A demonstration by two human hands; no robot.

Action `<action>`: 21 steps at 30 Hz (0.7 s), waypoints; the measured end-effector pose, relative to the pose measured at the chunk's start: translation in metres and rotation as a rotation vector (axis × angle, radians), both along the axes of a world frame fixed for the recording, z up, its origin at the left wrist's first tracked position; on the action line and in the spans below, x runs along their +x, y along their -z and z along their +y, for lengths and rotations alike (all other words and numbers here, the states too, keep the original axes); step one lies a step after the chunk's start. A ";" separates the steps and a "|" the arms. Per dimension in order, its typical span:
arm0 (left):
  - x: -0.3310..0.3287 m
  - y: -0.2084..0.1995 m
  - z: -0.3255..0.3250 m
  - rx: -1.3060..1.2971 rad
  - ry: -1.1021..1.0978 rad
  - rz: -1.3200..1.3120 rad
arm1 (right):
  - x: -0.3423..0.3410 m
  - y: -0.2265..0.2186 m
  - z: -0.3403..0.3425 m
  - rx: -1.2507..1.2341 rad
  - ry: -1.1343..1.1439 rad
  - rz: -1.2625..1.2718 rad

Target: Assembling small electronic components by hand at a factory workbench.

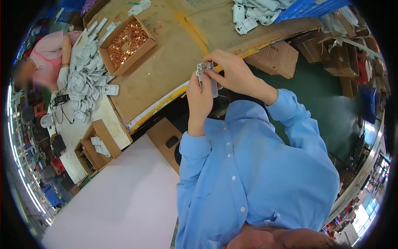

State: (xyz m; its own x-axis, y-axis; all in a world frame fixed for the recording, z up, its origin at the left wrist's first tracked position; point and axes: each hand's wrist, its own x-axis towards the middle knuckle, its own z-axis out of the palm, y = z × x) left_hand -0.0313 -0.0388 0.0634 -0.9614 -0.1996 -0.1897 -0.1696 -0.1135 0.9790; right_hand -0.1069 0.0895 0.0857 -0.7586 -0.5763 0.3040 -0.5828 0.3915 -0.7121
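Between my two hands, just over the table's front edge, is a small white plastic housing (215,89) with an open frame at its upper end. My left hand (200,98) grips it from the left, fingers closed along its side. From the right, my right hand (232,70) pinches at the upper end with thumb and forefinger. A small coppery bit seems to show at those fingertips, too small to make out. Part of the housing is hidden behind my fingers.
A cardboard box (127,45) of small copper-coloured parts stands on the brown tabletop (166,54). White housings (89,76) are heaped at left, beside a co-worker in pink (47,56). More white housings (259,10) lie by a blue crate (311,9). Cartons (273,58) sit right of the table.
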 end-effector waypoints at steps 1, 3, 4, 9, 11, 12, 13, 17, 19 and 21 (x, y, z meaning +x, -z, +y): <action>-0.002 -0.001 -0.001 -0.006 0.005 0.006 | -0.001 0.001 0.001 -0.012 -0.001 -0.018; -0.004 0.006 -0.003 -0.061 0.016 0.013 | -0.004 0.001 0.001 -0.024 0.003 -0.037; -0.003 0.008 -0.003 -0.114 0.022 0.021 | -0.004 0.001 0.002 -0.027 -0.005 -0.067; -0.002 0.001 0.001 -0.079 0.016 0.037 | 0.000 0.000 0.004 -0.053 0.003 -0.088; -0.002 -0.003 0.003 -0.028 -0.005 0.031 | 0.001 0.000 0.004 -0.028 0.028 -0.034; -0.003 -0.004 0.003 -0.024 -0.004 0.038 | 0.001 0.000 0.004 -0.028 0.029 -0.033; -0.002 -0.004 0.003 -0.019 -0.004 0.043 | 0.002 0.000 0.004 -0.035 0.035 -0.038; -0.001 -0.003 0.002 -0.020 -0.010 0.040 | 0.002 -0.001 0.005 -0.061 0.045 -0.059; -0.002 0.000 0.000 -0.091 0.014 0.067 | 0.002 -0.001 0.006 -0.069 0.042 -0.072; -0.002 -0.005 0.003 -0.067 0.007 0.041 | 0.001 -0.002 0.007 -0.078 0.039 -0.084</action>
State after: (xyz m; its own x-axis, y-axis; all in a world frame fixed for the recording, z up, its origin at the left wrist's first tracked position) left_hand -0.0328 -0.0362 0.0681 -0.9694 -0.2041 -0.1361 -0.1294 -0.0461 0.9905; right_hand -0.1056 0.0961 0.0880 -0.8048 -0.5229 0.2809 -0.5049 0.3541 -0.7872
